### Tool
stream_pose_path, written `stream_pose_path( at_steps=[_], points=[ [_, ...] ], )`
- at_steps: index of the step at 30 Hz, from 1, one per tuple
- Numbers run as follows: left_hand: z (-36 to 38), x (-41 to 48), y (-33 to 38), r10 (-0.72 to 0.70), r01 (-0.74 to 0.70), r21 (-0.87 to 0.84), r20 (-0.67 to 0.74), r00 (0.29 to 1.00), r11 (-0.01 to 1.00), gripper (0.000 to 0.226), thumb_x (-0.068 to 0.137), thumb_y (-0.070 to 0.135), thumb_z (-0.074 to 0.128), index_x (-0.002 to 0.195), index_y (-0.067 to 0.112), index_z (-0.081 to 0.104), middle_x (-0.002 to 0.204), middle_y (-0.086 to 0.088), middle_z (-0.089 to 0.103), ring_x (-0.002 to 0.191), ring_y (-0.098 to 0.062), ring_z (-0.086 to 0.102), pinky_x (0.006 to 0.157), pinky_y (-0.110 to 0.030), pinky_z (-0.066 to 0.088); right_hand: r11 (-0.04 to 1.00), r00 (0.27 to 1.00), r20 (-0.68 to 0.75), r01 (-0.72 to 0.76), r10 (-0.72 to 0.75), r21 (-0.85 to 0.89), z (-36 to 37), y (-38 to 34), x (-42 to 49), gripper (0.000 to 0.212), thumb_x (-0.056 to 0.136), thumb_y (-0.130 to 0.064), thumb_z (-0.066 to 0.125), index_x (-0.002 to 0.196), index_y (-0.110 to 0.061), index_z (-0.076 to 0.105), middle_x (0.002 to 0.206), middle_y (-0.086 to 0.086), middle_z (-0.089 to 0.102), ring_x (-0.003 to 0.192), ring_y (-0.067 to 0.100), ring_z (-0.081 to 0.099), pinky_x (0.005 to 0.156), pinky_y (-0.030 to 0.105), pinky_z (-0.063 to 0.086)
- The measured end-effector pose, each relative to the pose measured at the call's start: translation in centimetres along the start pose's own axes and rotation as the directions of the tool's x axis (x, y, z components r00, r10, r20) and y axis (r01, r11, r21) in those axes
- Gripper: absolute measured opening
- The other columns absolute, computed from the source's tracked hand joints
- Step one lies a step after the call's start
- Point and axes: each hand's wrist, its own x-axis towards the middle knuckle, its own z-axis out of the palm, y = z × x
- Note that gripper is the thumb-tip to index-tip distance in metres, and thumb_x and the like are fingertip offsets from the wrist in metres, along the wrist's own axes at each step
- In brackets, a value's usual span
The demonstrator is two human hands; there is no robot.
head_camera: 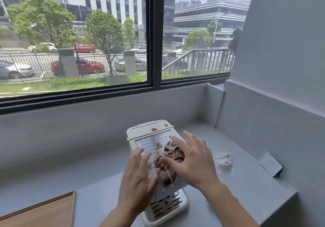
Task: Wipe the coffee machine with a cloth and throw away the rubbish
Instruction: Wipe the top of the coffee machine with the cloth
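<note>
The white coffee machine [158, 158] stands on the grey table [98, 182] under the window, with the bunched brownish cloth [168, 163] lying on its slatted top. The right hand [191, 161] presses the cloth down with spread, open fingers; the left hand [137, 175] rests flat and open beside it, steadying the casing. Reddish smears [154, 129] remain near the rear edge, so the cloth should probably sweep backward with firm pressure. Crumpled rubbish [224, 162] waits on the right.

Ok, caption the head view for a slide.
Both hands, left and right, press a cloth onto the stained coffee machine.
</note>
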Motion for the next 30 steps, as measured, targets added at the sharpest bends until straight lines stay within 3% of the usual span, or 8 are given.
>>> stream_pose_path(
  at_steps=[2, 6, 10, 16, 21, 24, 26, 30],
  points=[
    [0.6, -0.1, 0.2, -0.034, 0.034, -0.048, -0.003, 0.999, 0.998, 0.06, 0.093, 0.056, 0.037, 0.137, 0.015, 0.047, 0.15, -0.008, 0.041, 0.144, -0.024, 0.035, 0.115, -0.032, 0.029, 0.996, 0.998, -0.057, 0.02, -0.025, -0.082, 1.2, -1.0, -0.1, 0.076, 0.064, -0.091, 0.042, 0.125, -0.048, 0.058, 0.139, -0.009, 0.052, 0.127, 0.022, 0.044, 0.102, 0.041, 0.039],
    [1.1, -0.1, -0.1, -0.006, 0.002, -0.081, -0.044, 0.999, 0.997, 0.059, 0.089, 0.046, 0.045, 0.136, 0.009, 0.05, 0.146, -0.007, 0.047, 0.144, -0.023, 0.036, 0.115, -0.042, 0.033, 0.997, 0.969, -0.238, 0.069, -0.071, -0.016, 2.8, 0.1, -0.7, 0.025, 0.072, -0.046, 0.066, 0.095, -0.035, 0.067, 0.101, -0.01, 0.063, 0.094, 0.022, 0.055, 0.077, 0.037, 0.046],
    [1.7, 0.1, -0.5, 0.04, -0.054, -0.115, -0.115, 0.993, 0.992, 0.05, 0.086, 0.033, 0.048, 0.126, 0.006, 0.057, 0.142, -0.01, 0.051, 0.144, -0.023, 0.036, 0.114, -0.05, 0.035, 0.992, 0.943, -0.323, -0.037, 0.074, 0.12, 2.8, 1.8, -0.3, 0.024, 0.07, -0.018, 0.071, 0.093, -0.026, 0.069, 0.095, -0.009, 0.064, 0.086, 0.022, 0.052, 0.074, 0.039, 0.05],
    [3.3, 0.1, -1.3, 0.113, -0.171, -0.213, -0.258, 0.96, 0.962, 0.027, 0.084, 0.021, 0.047, 0.102, 0.008, 0.062, 0.129, -0.008, 0.058, 0.135, -0.027, 0.046, 0.108, -0.06, 0.038, 0.98, 0.951, -0.241, 0.197, -0.193, -0.007, 3.3, 1.4, -1.6, 0.032, 0.077, -0.028, 0.057, 0.106, -0.036, 0.067, 0.105, -0.018, 0.064, 0.1, 0.011, 0.052, 0.081, 0.031, 0.045],
    [3.6, 0.0, -1.6, 0.141, -0.201, -0.194, -0.288, 0.947, 0.96, 0.025, 0.086, 0.019, 0.045, 0.098, 0.008, 0.064, 0.127, -0.012, 0.059, 0.131, -0.031, 0.049, 0.107, -0.06, 0.038, 0.998, 0.985, -0.172, 0.01, 0.001, 0.061, 2.4, 2.1, 1.0, 0.028, 0.083, -0.019, 0.066, 0.109, -0.028, 0.072, 0.113, -0.009, 0.066, 0.103, 0.018, 0.055, 0.089, 0.032, 0.047],
    [3.7, 0.0, -1.8, 0.175, -0.236, -0.177, -0.305, 0.936, 0.955, 0.024, 0.087, 0.018, 0.045, 0.102, 0.011, 0.062, 0.128, -0.013, 0.06, 0.132, -0.032, 0.049, 0.107, -0.059, 0.039, 0.95, 0.945, -0.145, 0.304, -0.292, 0.067, 3.6, 0.5, -2.1, 0.031, 0.084, -0.027, 0.062, 0.114, -0.035, 0.065, 0.12, -0.016, 0.061, 0.114, 0.01, 0.052, 0.099, 0.028, 0.042],
    [3.8, 0.2, -1.9, 0.18, -0.24, -0.166, -0.309, 0.934, 0.956, 0.024, 0.087, 0.018, 0.045, 0.104, 0.013, 0.061, 0.129, -0.014, 0.06, 0.132, -0.033, 0.049, 0.108, -0.058, 0.039, 0.919, 0.917, -0.119, 0.39, -0.382, 0.059, 3.2, 1.4, -1.4, 0.029, 0.084, -0.028, 0.062, 0.112, -0.035, 0.065, 0.118, -0.017, 0.062, 0.112, 0.01, 0.054, 0.096, 0.028, 0.044],
    [3.6, 0.0, -1.8, 0.177, -0.232, -0.155, -0.305, 0.936, 0.96, 0.028, 0.093, 0.022, 0.039, 0.104, 0.011, 0.062, 0.128, -0.014, 0.061, 0.131, -0.035, 0.05, 0.108, -0.058, 0.039, 0.987, 0.982, -0.143, 0.139, -0.127, 0.08, 2.3, 2.3, 1.9, 0.024, 0.085, -0.023, 0.067, 0.108, -0.029, 0.073, 0.116, -0.01, 0.066, 0.109, 0.018, 0.056, 0.094, 0.029, 0.046]
  ],
)
